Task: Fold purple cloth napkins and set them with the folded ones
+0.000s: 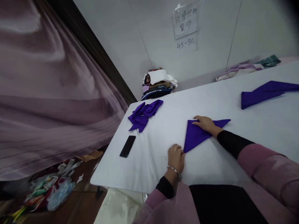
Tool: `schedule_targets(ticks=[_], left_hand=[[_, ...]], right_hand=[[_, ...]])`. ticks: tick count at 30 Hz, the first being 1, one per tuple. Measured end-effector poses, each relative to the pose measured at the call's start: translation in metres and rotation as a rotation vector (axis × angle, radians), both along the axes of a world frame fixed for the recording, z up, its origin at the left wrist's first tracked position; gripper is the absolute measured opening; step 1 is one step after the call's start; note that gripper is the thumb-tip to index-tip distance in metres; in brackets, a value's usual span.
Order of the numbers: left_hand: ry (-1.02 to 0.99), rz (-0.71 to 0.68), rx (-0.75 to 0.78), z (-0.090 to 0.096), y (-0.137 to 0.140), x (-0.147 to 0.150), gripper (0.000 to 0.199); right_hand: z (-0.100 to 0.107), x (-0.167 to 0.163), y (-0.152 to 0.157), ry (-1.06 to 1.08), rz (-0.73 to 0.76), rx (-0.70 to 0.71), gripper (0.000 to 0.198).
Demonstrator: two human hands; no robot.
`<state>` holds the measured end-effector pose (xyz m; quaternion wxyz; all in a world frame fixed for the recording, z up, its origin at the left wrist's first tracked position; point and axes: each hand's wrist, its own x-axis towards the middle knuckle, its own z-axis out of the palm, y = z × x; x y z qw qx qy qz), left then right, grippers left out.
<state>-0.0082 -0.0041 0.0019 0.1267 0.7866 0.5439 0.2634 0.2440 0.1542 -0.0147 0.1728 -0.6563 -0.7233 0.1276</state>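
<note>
A folded purple cloth napkin [196, 137] lies on the white-covered table in front of me, in a pointed, roughly triangular shape. My left hand [175, 158], with a bracelet at the wrist, is closed at the napkin's near corner, fingertips pinching it. On the far edge rests my right hand [205, 123], its thumb and fingers bent on the fold. The right hand covers part of the napkin, and a narrow tip sticks out beyond it to the right.
A crumpled purple cloth pile [143, 115] lies at the table's left, with a black phone [127, 146] nearer me. Another folded purple napkin [261, 94] is at the right. Stacked clothes [158, 84] stand behind the table [154, 168]. A pink curtain [46, 93] hangs left; bags [58, 189] lie below.
</note>
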Motion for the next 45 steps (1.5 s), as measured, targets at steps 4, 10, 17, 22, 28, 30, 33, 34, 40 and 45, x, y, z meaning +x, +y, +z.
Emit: schedule_targets(ticks=[4, 10, 17, 22, 28, 30, 33, 34, 40, 45], left_hand=[[-0.01, -0.004, -0.008, -0.001, 0.0, 0.0, 0.014], [-0.012, -0.016, 0.015, -0.002, 0.0, -0.001, 0.014], [0.004, -0.005, -0.016, 0.0, -0.001, -0.001, 0.015], [0.005, -0.017, -0.014, 0.001, -0.002, -0.001, 0.015], [0.036, 0.006, -0.091, 0.017, 0.005, 0.0, 0.004], [0.029, 0.006, -0.095, 0.027, 0.013, 0.009, 0.008], [0.047, -0.091, -0.056, 0.042, 0.032, 0.037, 0.02], [0.071, -0.132, -0.051, 0.045, 0.039, 0.049, 0.025], [0.264, -0.152, -0.129, 0.033, 0.076, 0.104, 0.053], [0.351, -0.101, -0.174, 0.006, 0.086, 0.104, 0.062]], right_hand=[[0.001, -0.001, 0.001, -0.02, -0.009, -0.007, 0.041], [0.003, -0.001, 0.001, -0.044, -0.007, -0.012, 0.036], [0.007, -0.001, 0.0, -0.05, 0.002, -0.01, 0.034], [0.007, -0.002, -0.001, -0.059, 0.006, -0.002, 0.033], [0.007, 0.0, -0.002, -0.067, 0.04, -0.006, 0.034], [0.008, 0.0, -0.003, -0.064, 0.046, -0.008, 0.035], [0.008, -0.001, -0.003, -0.057, 0.05, -0.004, 0.036], [0.009, -0.002, -0.003, -0.054, 0.051, -0.003, 0.036], [0.014, -0.002, -0.003, -0.038, 0.055, 0.009, 0.03], [0.018, -0.005, -0.007, -0.014, 0.067, 0.032, 0.033]])
